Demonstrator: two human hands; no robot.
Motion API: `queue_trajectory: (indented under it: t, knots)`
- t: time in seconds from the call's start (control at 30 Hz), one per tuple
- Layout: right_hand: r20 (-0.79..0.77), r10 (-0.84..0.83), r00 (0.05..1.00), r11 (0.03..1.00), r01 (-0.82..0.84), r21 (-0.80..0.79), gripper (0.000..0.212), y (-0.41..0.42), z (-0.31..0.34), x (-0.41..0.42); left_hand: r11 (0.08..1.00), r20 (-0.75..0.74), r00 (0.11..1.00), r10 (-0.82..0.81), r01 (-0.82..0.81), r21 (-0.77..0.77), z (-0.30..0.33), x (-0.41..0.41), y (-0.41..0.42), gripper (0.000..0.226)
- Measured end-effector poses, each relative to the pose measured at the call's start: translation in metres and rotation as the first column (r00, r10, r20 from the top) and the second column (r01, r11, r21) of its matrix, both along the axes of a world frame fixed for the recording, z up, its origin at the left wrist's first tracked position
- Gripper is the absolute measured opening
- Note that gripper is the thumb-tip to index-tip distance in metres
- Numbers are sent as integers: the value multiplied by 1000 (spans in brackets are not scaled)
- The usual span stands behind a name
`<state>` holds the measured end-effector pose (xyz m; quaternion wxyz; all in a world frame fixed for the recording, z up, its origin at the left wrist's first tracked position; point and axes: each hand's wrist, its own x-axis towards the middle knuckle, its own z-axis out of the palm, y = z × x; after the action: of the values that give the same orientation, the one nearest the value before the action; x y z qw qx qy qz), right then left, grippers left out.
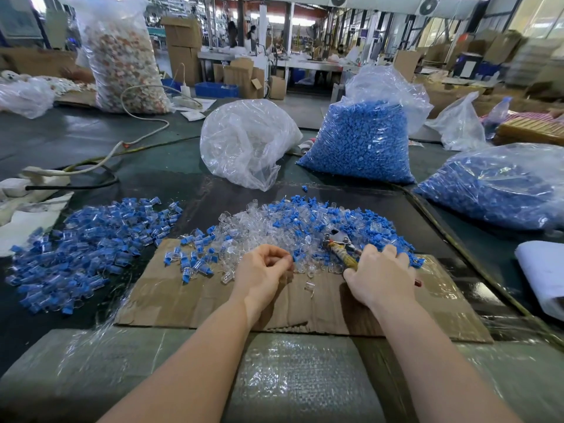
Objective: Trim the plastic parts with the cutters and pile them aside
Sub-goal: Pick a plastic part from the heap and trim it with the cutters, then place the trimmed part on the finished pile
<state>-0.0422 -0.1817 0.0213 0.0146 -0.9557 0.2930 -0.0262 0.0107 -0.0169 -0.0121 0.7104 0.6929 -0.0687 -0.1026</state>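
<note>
Clear bag [247, 141] behind parts [305, 221], right hand [381, 276] grip holding cutters [341, 248], left hand [262, 270] pinching.

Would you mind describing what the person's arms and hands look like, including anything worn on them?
Both forearms are bare all the way to the bottom edge of the picture, with no sleeves in view. The left hand and right hand wear no gloves, and no ring, watch or bracelet is visible. No markings show on either arm.
</note>
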Motion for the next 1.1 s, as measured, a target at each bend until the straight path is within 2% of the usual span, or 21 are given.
queue_trajectory:
  t: [0.13, 0.27, 0.43, 0.53, 0.67, 0.8, 1.1]
  knots:
    - [66, 73, 995, 997, -74, 11, 34, 7, 8, -5, 996, -95, 995, 36, -43, -73, 3, 5, 0, 3]
    - [107, 231, 967, 948, -249, 199, 22, 17, 20, -9, 995, -113, 992, 59, -68, -69, 9, 12, 0, 3]
    - [96, 336, 937, 759, -329, 562, 23, 31, 36, -11, 990, -134, 987, 93, -107, -97, 13, 19, -2, 3]
    - [112, 349, 931, 652, -326, 685, 22, 35, 41, -14, 987, -150, 982, 115, -130, -97, 13, 21, -4, 6]
    - [97, 338, 936, 584, -290, 758, 20, 35, 41, -15, 982, -183, 975, 130, -151, -109, 14, 21, -4, 13]
    - [67, 354, 933, 572, -272, 774, 13, 33, 44, -15, 979, -215, 966, 142, -170, -117, 17, 23, -2, 13]
    - [36, 378, 925, 555, -257, 791, 10, 34, 52, -16, 983, -212, 962, 170, -180, -29, 23, 22, -1, 11]
